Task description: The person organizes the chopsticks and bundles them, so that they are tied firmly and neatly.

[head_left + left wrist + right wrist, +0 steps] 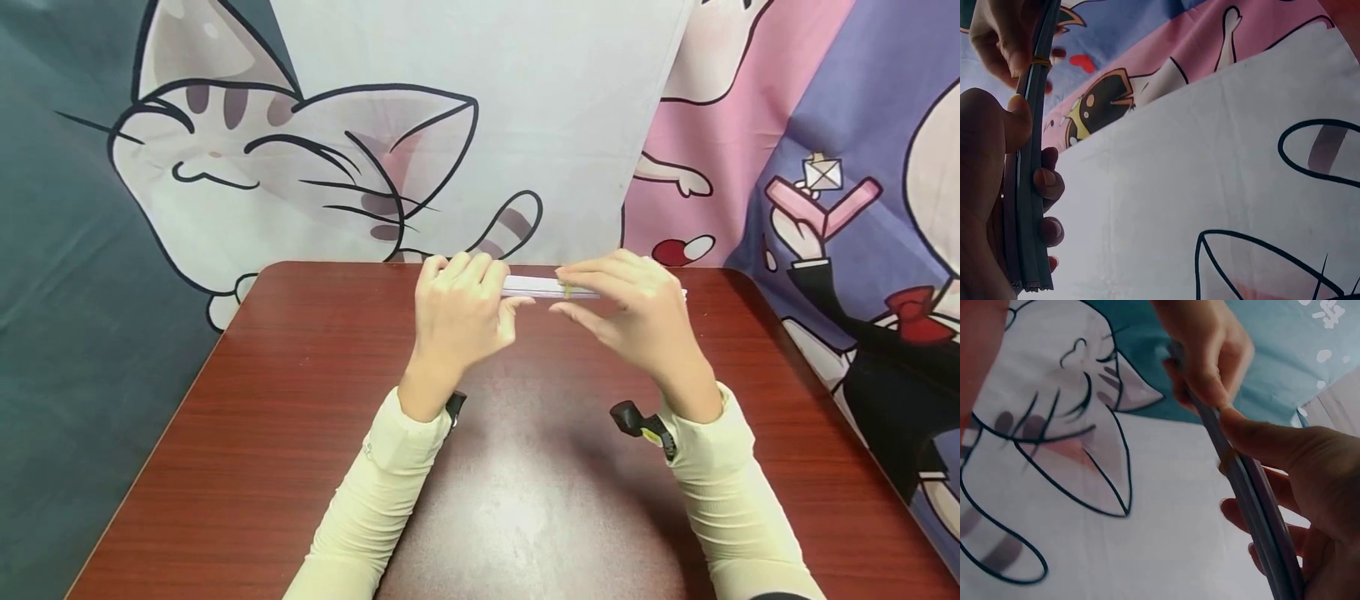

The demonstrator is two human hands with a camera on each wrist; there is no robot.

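A long, slim bundle of flat strips is held level above the far part of the table. Its strips look pale in the head view, grey in the wrist views. A thin yellowish band is wrapped round it near the middle. My left hand grips the left part, thumb along the near side and fingers curled behind; small jagged strip ends show at the bottom in the left wrist view. The right hand holds the other part, thumb on one side and fingertips on the opposite side, close to the band.
Beneath both arms is a reddish-brown wooden table with rounded far corners. A cloth backdrop with cartoon cats and figures hangs right behind its far edge. Each wrist carries a small black camera on the inner side.
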